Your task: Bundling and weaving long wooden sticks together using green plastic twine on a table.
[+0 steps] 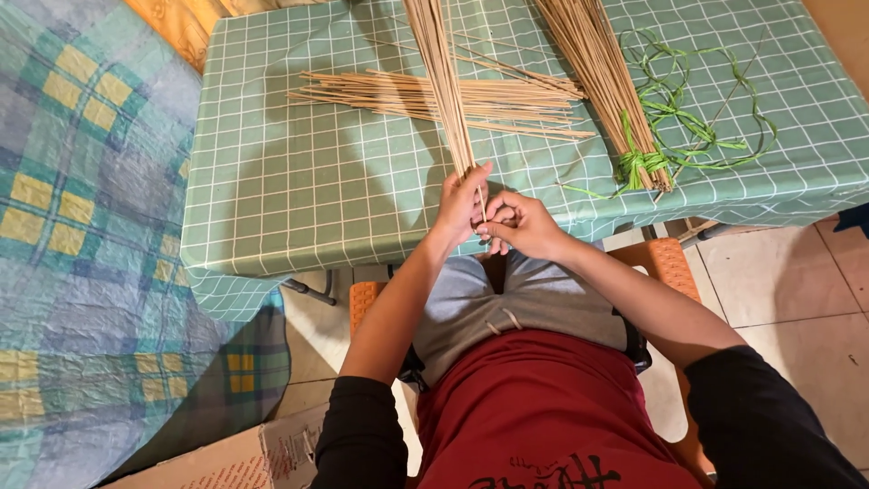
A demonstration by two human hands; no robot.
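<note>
Green checked desk (299, 190) ahead of our lap, plaid bed at left. We pinch thin reed bundle (444, 81) at its near end: left hand (460, 206) clenched round it, right hand (520, 225) closed on same end, touching left. Long axis runs straight away from grip, across desk. Loose reeds (434, 98) lie crosswise beneath; tied bundle (606, 81) at right.

Stick bundle (441, 81) tops beyond upper edge

open cloth (299, 190) left of both hands, loose stick pile (434, 98) lying crosswise ahead, tied stick bundle (606, 81) and green strips (697, 136) crowding right side, checked bedspread (81, 226) flanking table's left edge
</note>
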